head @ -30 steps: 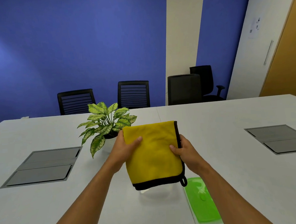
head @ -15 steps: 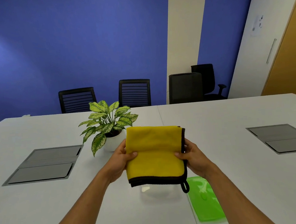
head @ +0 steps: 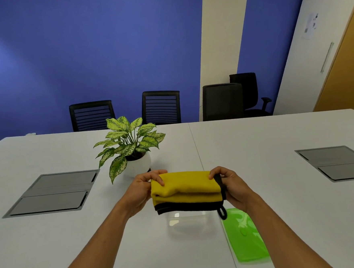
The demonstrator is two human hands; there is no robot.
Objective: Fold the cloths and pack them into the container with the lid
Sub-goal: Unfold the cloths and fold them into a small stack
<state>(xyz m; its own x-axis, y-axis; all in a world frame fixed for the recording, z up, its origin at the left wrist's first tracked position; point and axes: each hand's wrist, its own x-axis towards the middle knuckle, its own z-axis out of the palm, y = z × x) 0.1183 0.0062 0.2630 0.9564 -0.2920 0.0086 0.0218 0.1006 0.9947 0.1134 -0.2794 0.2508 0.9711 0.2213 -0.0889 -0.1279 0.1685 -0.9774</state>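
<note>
Head view showed a clear plastic container [head: 188, 222] standing on the white tabletop [head: 267, 148] near the person, its inside looking bare as far as the transparent walls allowed. A flat green plastic lid [head: 245, 237] lay on the tabletop just to the right of it, apart from the container's rim. Above the container, off the surface, a folded yellow microfibre cloth with black edging [head: 186, 190] was held level, its black hanging loop dangling at the near right corner over the lid's far end. The left hand [head: 143, 190] pinched the cloth's left end, thumb on top and fingers beneath; the right hand [head: 231, 185] pinched the right end the same way. A green leafy plant in a round white pot [head: 134, 155] stood just beyond the left hand, close to it. Two grey recessed hatch panels sat in the tabletop, one far left [head: 50, 194], one far right [head: 337, 163], both well apart from the hands. The tabletop near the container lay open on the left and near sides.
</note>
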